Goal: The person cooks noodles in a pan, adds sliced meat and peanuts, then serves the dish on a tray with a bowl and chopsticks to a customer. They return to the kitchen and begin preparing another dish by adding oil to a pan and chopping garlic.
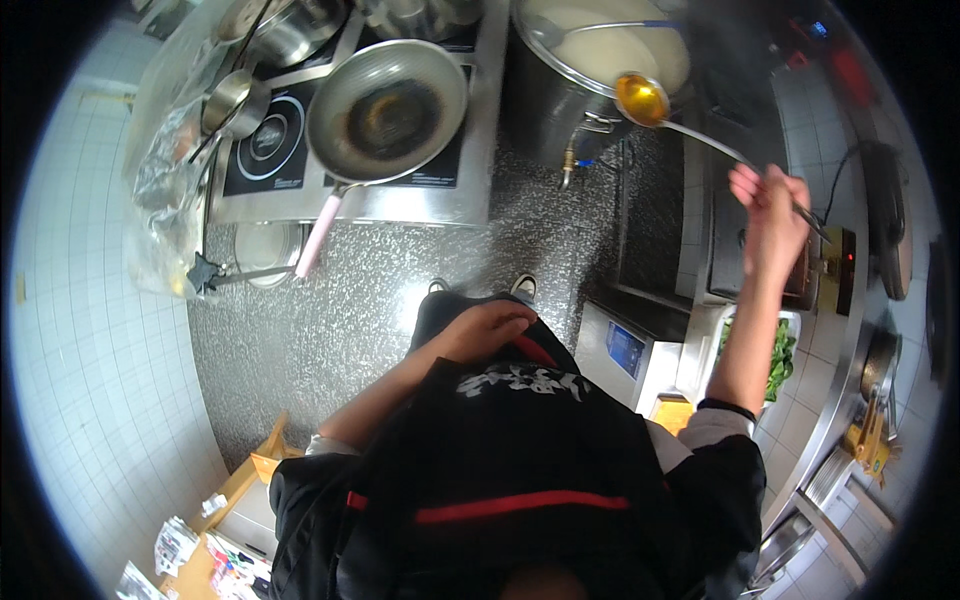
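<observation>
My right hand (776,206) holds the long handle of a metal ladle (643,99), whose bowl carries clear yellow-orange liquid, at the near rim of a large metal stockpot (547,105). Pale, milky broth (611,52) fills much of the pot, and a second ladle (545,34) with a blue-ended handle lies in it. In front of my apron rests my left hand (487,328), fingers loosely curled, nothing visible in it. A frying pan (397,112) with a pink handle and a browned, wet-looking centre sits on the induction cooktop (420,206) to the left.
Small saucepan (238,105) and steel pots (296,34) stand at the cooktop's far left. A drain tap (568,169) sticks out from the stockpot. Leafy greens (781,360) lie in a white container under my right forearm. A lidded round container (268,251) is below the cooktop's edge.
</observation>
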Available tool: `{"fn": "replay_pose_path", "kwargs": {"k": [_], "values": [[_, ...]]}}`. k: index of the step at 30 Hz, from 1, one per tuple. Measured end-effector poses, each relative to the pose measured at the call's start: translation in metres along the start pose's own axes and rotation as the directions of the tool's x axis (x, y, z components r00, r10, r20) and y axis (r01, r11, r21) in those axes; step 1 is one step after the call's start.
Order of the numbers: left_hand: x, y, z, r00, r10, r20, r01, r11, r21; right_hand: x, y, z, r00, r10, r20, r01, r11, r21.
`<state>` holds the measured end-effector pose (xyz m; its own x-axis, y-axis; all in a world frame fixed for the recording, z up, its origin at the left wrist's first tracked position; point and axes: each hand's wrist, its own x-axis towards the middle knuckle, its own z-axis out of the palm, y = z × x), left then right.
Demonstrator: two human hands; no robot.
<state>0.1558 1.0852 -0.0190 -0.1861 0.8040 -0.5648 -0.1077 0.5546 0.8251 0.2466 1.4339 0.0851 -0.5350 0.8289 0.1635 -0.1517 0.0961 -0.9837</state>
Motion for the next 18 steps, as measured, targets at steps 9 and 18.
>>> {"fn": "replay_pose_path", "kwargs": {"k": [9,18], "values": [[-0.086,-0.084,-0.08,0.962,-0.027,-0.273,-0.089,0.912,-0.401,-0.041,0.147,0.244,0.879,0.352,0.322,-0.414,0.898,0.149],[-0.138,-0.144,-0.118,0.909,-0.071,-0.41,-0.147,0.868,-0.475,-0.078,0.255,0.369,0.88,0.28,0.385,-0.255,0.96,-0.115]]}}
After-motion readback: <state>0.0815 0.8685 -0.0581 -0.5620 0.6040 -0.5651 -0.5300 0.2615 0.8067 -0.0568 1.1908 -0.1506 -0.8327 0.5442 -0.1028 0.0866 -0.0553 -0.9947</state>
